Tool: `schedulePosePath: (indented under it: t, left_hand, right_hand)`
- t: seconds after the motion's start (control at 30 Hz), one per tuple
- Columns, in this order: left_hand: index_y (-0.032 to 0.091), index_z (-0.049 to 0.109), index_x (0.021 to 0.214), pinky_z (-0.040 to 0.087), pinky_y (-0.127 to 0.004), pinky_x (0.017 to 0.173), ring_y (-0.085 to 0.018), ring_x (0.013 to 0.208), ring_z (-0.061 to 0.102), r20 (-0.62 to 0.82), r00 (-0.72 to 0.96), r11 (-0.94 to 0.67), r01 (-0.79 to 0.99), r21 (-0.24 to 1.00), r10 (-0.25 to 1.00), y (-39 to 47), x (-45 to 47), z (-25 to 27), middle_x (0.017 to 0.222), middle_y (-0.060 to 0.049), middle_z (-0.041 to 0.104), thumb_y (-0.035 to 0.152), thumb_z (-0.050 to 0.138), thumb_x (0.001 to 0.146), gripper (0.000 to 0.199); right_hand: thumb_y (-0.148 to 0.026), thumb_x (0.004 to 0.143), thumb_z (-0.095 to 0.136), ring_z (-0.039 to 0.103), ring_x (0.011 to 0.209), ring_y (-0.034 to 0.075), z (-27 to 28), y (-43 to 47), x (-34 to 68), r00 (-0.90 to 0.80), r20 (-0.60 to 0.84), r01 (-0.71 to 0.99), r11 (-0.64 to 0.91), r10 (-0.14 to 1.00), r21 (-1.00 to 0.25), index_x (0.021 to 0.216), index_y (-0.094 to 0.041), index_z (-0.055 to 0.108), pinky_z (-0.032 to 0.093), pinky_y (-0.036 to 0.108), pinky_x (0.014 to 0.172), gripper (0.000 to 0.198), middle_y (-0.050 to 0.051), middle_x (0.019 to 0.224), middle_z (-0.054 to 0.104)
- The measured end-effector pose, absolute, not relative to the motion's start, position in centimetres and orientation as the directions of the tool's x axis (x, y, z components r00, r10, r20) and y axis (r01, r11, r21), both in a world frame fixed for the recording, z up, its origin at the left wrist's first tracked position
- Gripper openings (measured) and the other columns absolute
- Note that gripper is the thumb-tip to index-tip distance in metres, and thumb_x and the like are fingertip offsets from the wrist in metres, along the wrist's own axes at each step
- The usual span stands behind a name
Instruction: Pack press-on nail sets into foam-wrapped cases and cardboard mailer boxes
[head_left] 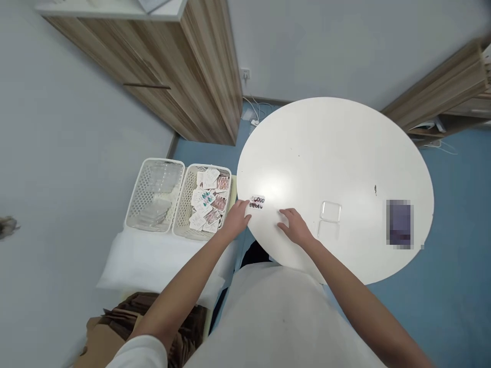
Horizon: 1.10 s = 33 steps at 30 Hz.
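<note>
At the left edge of the round white table (345,148) lies a small card of dark and pink press-on nails (257,202). The fingertips of my left hand (236,220) are at the card's left side, with the thumb spread away from them; whether they touch it is hard to see. Over the tabletop to the right of the card is my right hand (296,227), fingers apart and holding nothing. Farther right on the table are a clear plastic box (330,211) and a second clear, flat piece (328,230) just below it.
Left of the table stand two white lattice baskets: one holds clear plastic boxes (163,176), the other several nail cards (205,199). A blurred-out dark purple object (400,224) lies on the table's right side. Behind stands a wooden cabinet (153,61); brown bags (115,327) lie lower left.
</note>
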<state>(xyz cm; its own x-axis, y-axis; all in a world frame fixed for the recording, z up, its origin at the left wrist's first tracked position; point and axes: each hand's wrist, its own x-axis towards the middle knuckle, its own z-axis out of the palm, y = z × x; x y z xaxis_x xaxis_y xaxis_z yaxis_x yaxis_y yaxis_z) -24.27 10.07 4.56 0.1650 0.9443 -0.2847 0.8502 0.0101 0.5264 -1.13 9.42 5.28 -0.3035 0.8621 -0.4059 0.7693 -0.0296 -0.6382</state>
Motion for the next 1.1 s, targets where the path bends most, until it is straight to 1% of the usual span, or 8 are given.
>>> schedulePosePath:
  t: [0.17,0.23,0.33,0.47,0.6,0.73,0.93,1.1]
  left_hand:
    - [0.015,0.033,0.124,0.04,-0.033,0.083,-0.025,0.103,0.047,-0.357,0.219,-0.027,0.881,0.472,0.908,13.3,-24.2,3.8,0.109,-0.011,0.046,0.017,0.059,0.07,0.06]
    - [0.015,0.031,0.125,0.041,-0.031,0.081,-0.024,0.101,0.048,-0.373,0.225,-0.026,0.883,0.469,0.9,13.7,-24.0,3.4,0.106,-0.01,0.045,0.017,0.061,0.069,0.063]
    - [0.018,0.034,0.121,0.042,-0.03,0.079,-0.022,0.099,0.05,-0.372,0.242,-0.035,0.875,0.484,0.896,13.8,-23.9,2.8,0.103,-0.008,0.045,0.016,0.061,0.069,0.059]
    - [0.02,0.039,0.113,0.043,-0.029,0.08,-0.021,0.1,0.05,-0.338,0.26,-0.048,0.85,0.524,0.904,13.6,-24.1,2.1,0.103,-0.006,0.045,0.013,0.06,0.069,0.049]
    - [0.019,0.039,0.109,0.043,-0.03,0.081,-0.021,0.102,0.048,-0.322,0.274,-0.058,0.835,0.548,0.906,13.8,-24.1,1.9,0.105,-0.006,0.043,0.011,0.062,0.066,0.049]
    - [0.019,0.038,0.111,0.044,-0.03,0.08,-0.021,0.101,0.049,-0.327,0.259,-0.04,0.835,0.549,0.909,13.9,-24.0,2.0,0.107,-0.007,0.042,0.011,0.062,0.066,0.052]
    - [0.017,0.03,0.123,0.042,-0.031,0.083,-0.022,0.104,0.047,-0.326,0.153,0.049,0.843,0.535,0.933,13.0,-23.7,1.9,0.11,-0.009,0.042,0.012,0.06,0.068,0.064]
    - [0.016,0.033,0.122,0.043,-0.031,0.082,-0.021,0.101,0.048,-0.33,0.104,0.104,0.825,0.556,0.938,12.2,-23.6,1.4,0.108,-0.009,0.042,0.013,0.054,0.071,0.055]
  right_hand:
    - [-0.026,0.077,0.051,0.039,0.11,0.024,2.9,11.4,-6.8,-0.28,-0.385,0.816,0.006,0.879,-0.578,0.128,-0.022,0.03,0.04,0.037,0.086,0.056,0.01,0.118,0.041]
    - [-0.025,0.076,0.053,0.041,0.107,0.024,2.3,11.9,-7.8,-0.247,-0.386,0.84,-0.002,0.889,-0.543,0.13,-0.022,0.026,0.042,0.035,0.081,0.06,0.01,0.115,0.041]
    - [-0.023,0.075,0.054,0.045,0.098,0.022,1.9,12.3,-8.5,-0.205,-0.402,0.876,-0.016,0.893,-0.481,0.13,-0.023,0.023,0.043,0.032,0.073,0.063,0.009,0.111,0.042]
    - [-0.02,0.073,0.057,0.048,0.092,0.02,1.9,12.6,-8.7,-0.174,-0.413,0.905,-0.021,0.894,-0.426,0.127,-0.025,0.027,0.043,0.03,0.067,0.062,0.008,0.109,0.042]
    - [-0.019,0.07,0.06,0.048,0.091,0.02,1.9,12.7,-9.0,-0.164,-0.416,0.91,-0.026,0.895,-0.414,0.121,-0.026,0.034,0.042,0.029,0.065,0.058,0.007,0.109,0.042]
    - [-0.019,0.068,0.062,0.049,0.09,0.019,2.0,12.9,-9.1,-0.164,-0.404,0.905,-0.025,0.9,-0.424,0.115,-0.025,0.04,0.042,0.029,0.062,0.052,0.006,0.11,0.042]
    - [-0.018,0.069,0.06,0.049,0.09,0.019,2.0,12.9,-9.0,-0.167,-0.401,0.897,-0.03,0.901,-0.441,0.108,-0.024,0.044,0.042,0.029,0.063,0.043,0.006,0.109,0.042]
    - [-0.014,0.07,0.056,0.049,0.089,0.02,2.1,12.5,-9.1,-0.175,-0.376,0.886,-0.021,0.91,-0.464,0.107,-0.023,0.045,0.043,0.031,0.065,0.04,0.007,0.11,0.044]
